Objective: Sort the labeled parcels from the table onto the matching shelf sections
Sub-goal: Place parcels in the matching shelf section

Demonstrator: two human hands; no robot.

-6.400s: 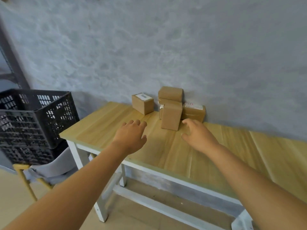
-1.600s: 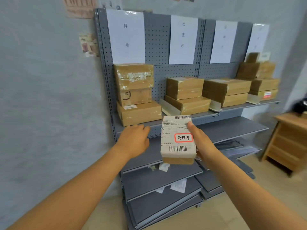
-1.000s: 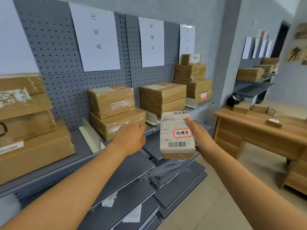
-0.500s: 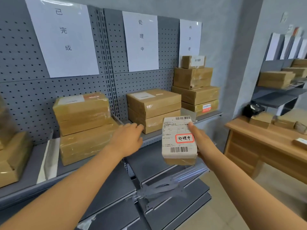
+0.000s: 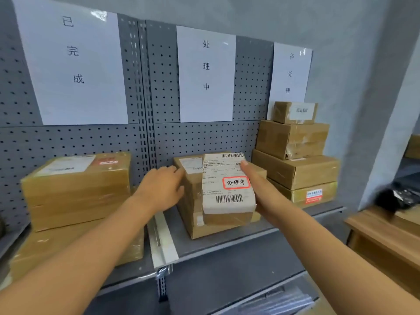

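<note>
The parcel (image 5: 228, 189) is a small brown cardboard box whose top is almost covered by a white shipping label with barcodes at both ends and a red-bordered sticker (image 5: 236, 183) handwritten 处理中. The right hand (image 5: 261, 192) holds it from the right side, thumb lying across the label and the other fingers hidden beneath, so the grip is closed around the box. The parcel is held in the air in front of the middle shelf section, overlapping the stacked boxes (image 5: 195, 201) there; whether it touches them cannot be told. The left hand (image 5: 162, 187) is spread with relaxed fingers and holds nothing, its fingertips at the left edge of the upper stacked box.

The shelf (image 5: 227, 244) is grey metal with a grey pegboard back (image 5: 163, 83), set against a grey wall. Three white paper signs hang on the back: 已完成 (image 5: 72, 64) at left, 处理中 (image 5: 206, 73) in the middle, 待处理 (image 5: 289, 73) at right. A white divider (image 5: 163, 242) separates the left and middle sections.

Two taped brown boxes (image 5: 77, 194) are stacked under the left sign. Under the right sign stands a taller stack of four boxes (image 5: 295, 160), the smallest on top. At the far right a wooden table (image 5: 386, 235) carries a blurred black object (image 5: 395, 197).
</note>
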